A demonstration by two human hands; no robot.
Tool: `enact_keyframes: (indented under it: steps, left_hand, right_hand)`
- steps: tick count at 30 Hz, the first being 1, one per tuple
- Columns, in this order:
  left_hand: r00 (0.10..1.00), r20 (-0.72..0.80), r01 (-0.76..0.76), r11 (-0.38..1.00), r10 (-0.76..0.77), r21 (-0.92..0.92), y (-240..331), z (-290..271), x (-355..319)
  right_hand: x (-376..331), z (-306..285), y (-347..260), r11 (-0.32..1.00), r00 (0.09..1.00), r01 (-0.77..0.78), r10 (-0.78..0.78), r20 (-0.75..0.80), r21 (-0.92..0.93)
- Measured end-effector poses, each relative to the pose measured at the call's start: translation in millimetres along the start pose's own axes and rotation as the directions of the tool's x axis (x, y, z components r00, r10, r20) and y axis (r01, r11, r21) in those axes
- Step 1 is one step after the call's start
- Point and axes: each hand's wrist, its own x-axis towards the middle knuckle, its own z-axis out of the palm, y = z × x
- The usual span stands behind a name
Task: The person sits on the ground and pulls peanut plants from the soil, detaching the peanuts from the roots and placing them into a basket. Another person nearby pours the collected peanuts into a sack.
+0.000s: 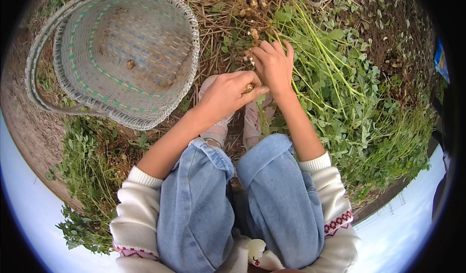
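Observation:
My left hand [228, 94] is closed around a peanut pod [247, 88], which shows between thumb and fingers. Just beside it, my right hand [275, 68] has its fingers bent over the root end of an uprooted peanut plant [310, 38]. Soil-covered pods hang by those roots, among them a peanut pod [254, 33] beyond my fingertips. What exactly the right fingers pinch is partly hidden. To the left stands a grey woven basket [194, 40] with green and yellow strands and a tall handle. One small peanut [130, 64] lies on its bottom.
Leafy peanut plants [369, 103] are heaped on the right, with more green plants [92, 152] at the left. Dry straw [208, 6] covers the ground ahead. My shoes [253, 122] are just below my hands. A blue packet [440, 61] shows at the far right rim.

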Motion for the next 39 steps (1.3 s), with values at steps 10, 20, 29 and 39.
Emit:
enact_keyframes:
  steps: [10,20,29,39]
  left_hand:
    - [0.75,-0.641,0.485,0.796,-0.165,0.362,60.7,-119.5,-39.2]
    - [0.742,-0.633,0.669,0.316,-0.223,0.673,30.7,-123.0,-57.7]
    - [0.736,-0.65,0.672,0.323,-0.19,0.666,10.8,-131.8,-53.8]
    - [0.823,-0.568,0.295,0.864,-0.012,0.408,59.7,-101.4,-32.5]
  right_hand:
    - [0.1,-35.1,42.6,0.998,0.996,-0.037,0.033,0.084,0.052]
    - [-3.5,-69.6,24.8,0.991,0.998,-0.006,-0.004,0.07,0.136]
    - [-2.7,-71.0,23.0,0.992,0.997,0.01,-0.019,0.075,0.122]
    - [-6.0,-70.8,26.2,0.993,0.998,0.012,-0.019,0.055,0.119]
